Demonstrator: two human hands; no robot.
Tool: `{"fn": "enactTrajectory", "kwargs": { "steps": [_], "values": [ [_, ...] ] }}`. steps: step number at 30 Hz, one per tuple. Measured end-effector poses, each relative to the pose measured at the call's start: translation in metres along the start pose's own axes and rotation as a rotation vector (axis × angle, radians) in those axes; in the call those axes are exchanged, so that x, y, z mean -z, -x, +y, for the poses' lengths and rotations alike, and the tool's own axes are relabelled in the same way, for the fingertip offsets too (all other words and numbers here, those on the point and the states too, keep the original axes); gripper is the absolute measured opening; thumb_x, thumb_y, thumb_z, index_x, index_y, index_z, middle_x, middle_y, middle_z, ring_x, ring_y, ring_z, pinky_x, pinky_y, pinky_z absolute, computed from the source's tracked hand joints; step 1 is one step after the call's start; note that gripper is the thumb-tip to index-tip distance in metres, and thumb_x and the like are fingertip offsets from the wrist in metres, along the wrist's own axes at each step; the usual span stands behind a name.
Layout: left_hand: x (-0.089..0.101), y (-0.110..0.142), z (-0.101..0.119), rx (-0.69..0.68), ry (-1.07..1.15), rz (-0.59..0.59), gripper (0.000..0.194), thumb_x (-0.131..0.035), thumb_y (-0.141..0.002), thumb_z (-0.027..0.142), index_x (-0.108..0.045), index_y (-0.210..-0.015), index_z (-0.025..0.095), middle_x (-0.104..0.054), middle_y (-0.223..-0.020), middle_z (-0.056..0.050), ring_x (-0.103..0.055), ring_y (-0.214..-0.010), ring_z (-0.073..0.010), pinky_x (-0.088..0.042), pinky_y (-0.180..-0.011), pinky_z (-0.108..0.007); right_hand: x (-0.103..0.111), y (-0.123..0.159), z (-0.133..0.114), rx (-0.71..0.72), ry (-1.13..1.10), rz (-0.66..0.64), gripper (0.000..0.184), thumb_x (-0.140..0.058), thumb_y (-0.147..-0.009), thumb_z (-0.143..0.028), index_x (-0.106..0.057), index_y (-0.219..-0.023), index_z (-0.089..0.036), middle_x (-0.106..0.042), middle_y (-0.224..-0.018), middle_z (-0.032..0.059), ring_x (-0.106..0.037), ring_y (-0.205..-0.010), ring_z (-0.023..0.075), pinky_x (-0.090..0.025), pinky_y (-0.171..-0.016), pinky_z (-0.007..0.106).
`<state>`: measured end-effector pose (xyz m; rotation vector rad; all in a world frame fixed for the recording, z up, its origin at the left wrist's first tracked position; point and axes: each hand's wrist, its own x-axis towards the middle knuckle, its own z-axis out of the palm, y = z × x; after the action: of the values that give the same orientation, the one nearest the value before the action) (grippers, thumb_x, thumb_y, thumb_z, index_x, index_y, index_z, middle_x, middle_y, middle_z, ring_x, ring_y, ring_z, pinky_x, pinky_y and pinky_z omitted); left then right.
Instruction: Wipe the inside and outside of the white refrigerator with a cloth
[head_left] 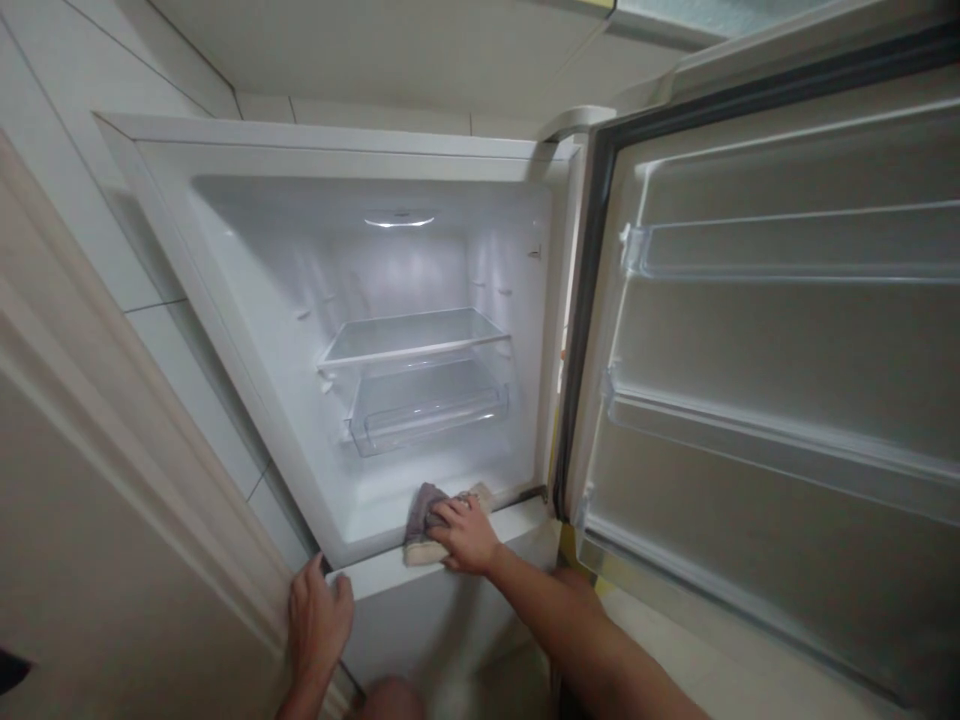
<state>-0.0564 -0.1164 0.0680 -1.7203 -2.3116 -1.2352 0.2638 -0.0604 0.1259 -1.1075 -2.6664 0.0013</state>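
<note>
My right hand (pixel 466 535) presses a crumpled grey and beige cloth (pixel 424 520) against the bottom front edge of the refrigerator compartment (pixel 382 505). Its fingers are bent over the fabric, and part of the cloth hangs over the front lip. At the lower left, my left hand (pixel 319 615) grips the top corner of the closed lower door (pixel 397 600), thumb on the front and fingers round the side. The upper refrigerator door (pixel 735 370) stands wide to the right.
Inside the compartment are a glass shelf (pixel 412 338) and, under it, a transparent drawer (pixel 431 410). A lamp (pixel 399 218) glows above them. Transparent racks (pixel 787 245) line the upper door. A tiled wall (pixel 217 400) and a pale frame (pixel 112 370) stand close on the left.
</note>
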Motion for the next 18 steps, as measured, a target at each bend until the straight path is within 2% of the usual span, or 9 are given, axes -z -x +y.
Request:
{"fn": "enactTrajectory", "kwargs": {
  "steps": [3, 5, 7, 10, 13, 16, 18],
  "values": [
    [-0.012, -0.022, 0.004, 0.038, -0.024, -0.040, 0.074, -0.039, -0.102, 0.061, -0.058, -0.143, 0.003, -0.072, -0.123, -0.027, -0.070, -0.122, -0.0437, -0.058, -0.108, -0.059, 0.012, 0.046, 0.034, -0.222, -0.028, -0.018, 0.051, -0.080, -0.094, -0.045, -0.075, -0.143, -0.031, -0.057, -0.167, 0.0133, -0.049, -0.153, 0.0366, -0.034, -0.128, 0.059],
    [-0.018, -0.031, 0.006, 0.071, -0.049, -0.072, 0.087, -0.036, -0.100, 0.075, -0.061, -0.138, 0.000, -0.073, -0.117, -0.029, -0.073, -0.114, -0.0467, -0.061, -0.099, -0.058, 0.015, 0.067, 0.044, -0.389, -0.048, -0.018, 0.050, -0.079, -0.095, -0.043, -0.075, -0.143, -0.031, -0.055, -0.169, 0.0131, -0.045, -0.157, 0.0368, -0.030, -0.131, 0.058],
    [-0.024, -0.034, 0.007, 0.105, -0.081, -0.085, 0.097, -0.033, -0.097, 0.084, -0.063, -0.131, -0.002, -0.073, -0.109, -0.031, -0.074, -0.109, -0.0501, -0.062, -0.093, -0.059, 0.016, 0.076, 0.046, -0.507, -0.051, -0.001, 0.049, -0.079, -0.094, -0.041, -0.075, -0.142, -0.031, -0.054, -0.170, 0.0131, -0.044, -0.158, 0.0373, -0.030, -0.132, 0.058],
    [-0.030, -0.030, 0.010, 0.156, -0.128, -0.080, 0.102, -0.028, -0.097, 0.086, -0.065, -0.128, -0.004, -0.073, -0.103, -0.033, -0.075, -0.102, -0.0513, -0.062, -0.084, -0.058, 0.011, 0.074, 0.038, -0.618, -0.060, 0.035, 0.049, -0.082, -0.092, -0.044, -0.077, -0.139, -0.030, -0.054, -0.169, 0.0136, -0.045, -0.156, 0.0403, -0.032, -0.131, 0.059],
    [-0.035, -0.025, 0.013, 0.167, -0.206, -0.048, 0.102, -0.022, -0.100, 0.082, -0.063, -0.133, -0.005, -0.073, -0.100, -0.031, -0.075, -0.096, -0.0477, -0.061, -0.078, -0.055, 0.002, 0.061, 0.025, -0.631, -0.092, 0.049, 0.046, -0.081, -0.091, -0.047, -0.077, -0.134, -0.029, -0.054, -0.169, 0.0136, -0.045, -0.155, 0.0420, -0.030, -0.131, 0.062],
    [-0.038, -0.021, 0.013, 0.135, -0.212, 0.012, 0.098, -0.021, -0.104, 0.074, -0.057, -0.142, -0.009, -0.074, -0.106, -0.032, -0.075, -0.098, -0.0463, -0.061, -0.082, -0.054, -0.011, 0.036, 0.005, -0.499, -0.146, 0.032, 0.046, -0.077, -0.092, -0.045, -0.075, -0.136, -0.030, -0.053, -0.170, 0.0122, -0.043, -0.158, 0.0404, -0.026, -0.133, 0.067],
    [-0.039, -0.020, 0.011, 0.130, -0.167, 0.050, 0.092, -0.024, -0.105, 0.067, -0.053, -0.150, -0.008, -0.074, -0.110, -0.032, -0.075, -0.100, -0.0458, -0.061, -0.086, -0.055, -0.023, 0.013, -0.013, -0.387, -0.175, 0.025, 0.050, -0.076, -0.089, -0.048, -0.073, -0.138, -0.034, -0.053, -0.171, 0.0112, -0.044, -0.159, 0.0403, -0.030, -0.131, 0.068]
  ]
}}
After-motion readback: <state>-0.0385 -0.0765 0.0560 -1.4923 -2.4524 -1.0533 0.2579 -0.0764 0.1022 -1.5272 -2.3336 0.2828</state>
